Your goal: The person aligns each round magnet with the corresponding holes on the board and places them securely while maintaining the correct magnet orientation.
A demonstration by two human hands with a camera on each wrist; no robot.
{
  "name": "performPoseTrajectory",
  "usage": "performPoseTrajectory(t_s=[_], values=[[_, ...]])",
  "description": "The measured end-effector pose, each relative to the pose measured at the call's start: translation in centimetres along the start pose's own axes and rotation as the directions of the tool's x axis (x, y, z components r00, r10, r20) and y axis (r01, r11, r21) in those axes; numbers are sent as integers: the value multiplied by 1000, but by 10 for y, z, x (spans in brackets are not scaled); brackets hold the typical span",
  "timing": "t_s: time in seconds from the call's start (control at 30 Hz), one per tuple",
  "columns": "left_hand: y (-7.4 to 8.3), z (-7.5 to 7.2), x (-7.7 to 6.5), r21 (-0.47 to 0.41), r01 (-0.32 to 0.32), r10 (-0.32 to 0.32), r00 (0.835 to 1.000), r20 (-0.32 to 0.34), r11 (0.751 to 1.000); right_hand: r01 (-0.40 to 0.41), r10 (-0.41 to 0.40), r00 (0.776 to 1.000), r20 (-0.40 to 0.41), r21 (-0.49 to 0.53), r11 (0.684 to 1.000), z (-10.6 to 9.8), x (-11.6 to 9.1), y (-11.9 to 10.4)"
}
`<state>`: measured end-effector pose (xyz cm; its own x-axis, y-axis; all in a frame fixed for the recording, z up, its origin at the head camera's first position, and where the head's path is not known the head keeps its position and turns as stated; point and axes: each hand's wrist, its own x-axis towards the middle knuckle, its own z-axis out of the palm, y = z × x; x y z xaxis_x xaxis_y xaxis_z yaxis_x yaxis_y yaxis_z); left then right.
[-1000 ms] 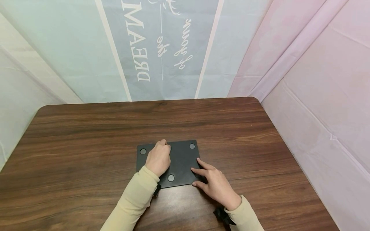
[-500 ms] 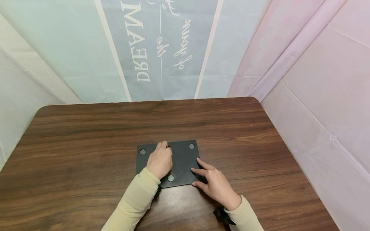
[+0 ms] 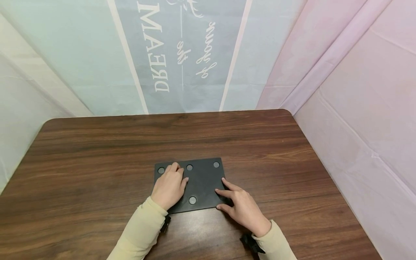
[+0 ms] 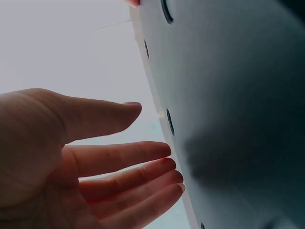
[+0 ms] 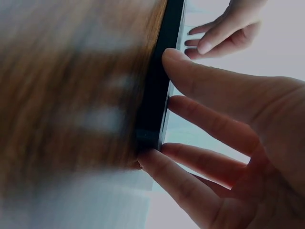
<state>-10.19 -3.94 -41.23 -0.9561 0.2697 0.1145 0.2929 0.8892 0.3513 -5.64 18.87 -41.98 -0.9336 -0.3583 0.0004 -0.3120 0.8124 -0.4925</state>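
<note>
A flat black rectangular board [image 3: 204,180] lies on the table, with several round grey discs [image 3: 193,200] set in its top face. Over the board's left part is my left hand [image 3: 169,188], holding nothing. In the left wrist view its thumb and fingers [image 4: 119,160] are extended and spaced from each other, the fingertips close to the board's face [image 4: 228,86]; I cannot tell if they touch. My right hand [image 3: 242,207] rests against the board's right end near the front corner. Its thumb [image 5: 190,67] touches the near edge, and its spread fingers touch the right side and top.
The dark wood-grain table [image 3: 97,151] extends around the board on all sides. Behind it hangs a pale blue cloth [image 3: 195,97] with printed lettering, and a whitish cloth [image 3: 367,126] hangs on the right. A black strap [image 3: 251,243] sits on the right wrist.
My left hand has shifted left across the board from the top middle disc, uncovering it, and its curled fingers have loosened. The right hand and the board have stayed in place.
</note>
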Motion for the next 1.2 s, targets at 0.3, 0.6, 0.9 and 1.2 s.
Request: performPoseTrajectory(t_s=[0.3,0.6,0.9,1.2], values=[[-10,-7,-23,8,-34,35,993,-115,999,-8,8,1000,13,12,1000,-1,1,1],[-16,-8,-41,-2,13,-13,995,-101,1000,-28,28,999,30,-18,999,-2,1,1],[-17,-7,-49,-42,29,-33,994,-106,999,-5,10,999,51,-107,994,-7,1,-6],[-13,-2,-51,-49,28,-34,992,-118,998,41,-45,999,-27,-135,990,-8,12,-5]])
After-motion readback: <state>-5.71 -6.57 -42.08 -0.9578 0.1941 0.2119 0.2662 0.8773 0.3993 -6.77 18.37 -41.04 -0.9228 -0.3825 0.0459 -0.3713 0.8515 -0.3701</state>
